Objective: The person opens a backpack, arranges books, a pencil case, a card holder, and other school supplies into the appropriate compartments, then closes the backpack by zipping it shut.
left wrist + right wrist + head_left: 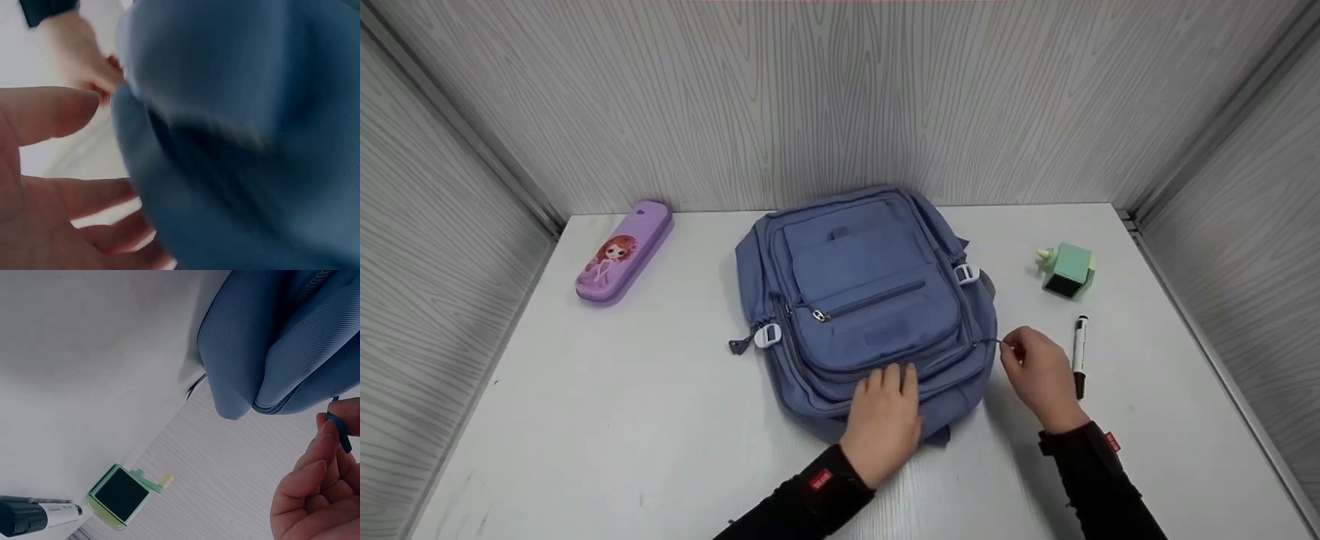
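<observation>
One zipper pull (342, 435) part-hidden in right grip (1039, 376)

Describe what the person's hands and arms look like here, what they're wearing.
Both the left hand and right hand are bare, without gloves. Long black sleeves cover the forearms, ending in black at the wrists. Each wrist carries a small red tag with pale markings too small to read.

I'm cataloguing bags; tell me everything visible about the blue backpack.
The blue backpack, apparently ribbed fabric, lies front up, angled, on the white table. It has several zips, one with a silvery pull, and white side buckles. The left grip rests on its near end; the right grip pinches a cord pull.
</observation>
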A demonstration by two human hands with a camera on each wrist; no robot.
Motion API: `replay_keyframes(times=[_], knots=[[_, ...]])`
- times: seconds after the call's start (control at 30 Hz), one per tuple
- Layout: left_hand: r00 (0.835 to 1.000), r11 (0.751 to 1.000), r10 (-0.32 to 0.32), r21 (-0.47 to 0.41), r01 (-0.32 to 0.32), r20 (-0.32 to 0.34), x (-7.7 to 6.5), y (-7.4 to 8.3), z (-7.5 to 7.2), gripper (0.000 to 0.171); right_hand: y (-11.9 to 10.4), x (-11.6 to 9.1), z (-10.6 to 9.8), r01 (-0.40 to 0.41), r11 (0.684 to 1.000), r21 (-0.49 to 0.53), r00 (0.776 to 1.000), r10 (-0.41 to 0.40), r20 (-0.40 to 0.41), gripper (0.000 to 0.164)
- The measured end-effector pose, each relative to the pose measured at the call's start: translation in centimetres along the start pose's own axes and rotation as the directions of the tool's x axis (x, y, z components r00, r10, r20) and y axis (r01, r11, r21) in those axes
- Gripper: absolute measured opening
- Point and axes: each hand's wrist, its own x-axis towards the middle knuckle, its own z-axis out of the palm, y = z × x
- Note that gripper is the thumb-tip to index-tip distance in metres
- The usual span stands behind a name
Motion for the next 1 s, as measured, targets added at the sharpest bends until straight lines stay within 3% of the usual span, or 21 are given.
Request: replay_keyframes(times=[0.17, 0.27, 0.4, 0.63, 0.8, 1.0], knots=[[0.995, 0.973, -0.017, 0.228, 0.04, -0.103, 0.9, 2.1, 2.0, 0.036, 0.0, -0.2, 0.0, 0.011, 1.0, 0.008, 1.0, -0.01, -0.012, 0.008], [0.987, 0.961, 0.014, 0.276, 0.03, -0.158, 1.5, 2.4, 2.8, 0.03, 0.0, -0.2, 0.0, 0.005, 1.0, 0.009, 1.0, -0.005, -0.009, 0.007], [0.986, 0.968, 0.08, 0.249, -0.041, -0.148, 1.9, 2.2, 3.1, 0.023, 0.1, -0.1, 0.0, -0.003, 1.0, 0.011, 1.0, 0.003, -0.002, 0.004], [0.984, 0.969, 0.176, 0.177, -0.175, 0.006, 1.5, 0.8, 2.0, 0.016, 0.0, 0.1, 0.2, 0.018, 1.0, 0.015, 1.0, -0.018, 0.003, 0.004], [0.961, 0.955, 0.275, 0.107, -0.278, 0.036, 1.0, -1.0, 1.4, 0.018, -0.1, 0.4, 0.5, 0.033, 0.999, 0.014, 0.999, -0.033, 0.021, 0.003], [0.924, 0.923, 0.382, 0.056, -0.38, -0.024, 0.3, -3.3, 1.2, 0.013, -0.3, 2.2, 0.7, 0.042, 0.999, -0.017, 0.994, -0.04, 0.099, 0.006]])
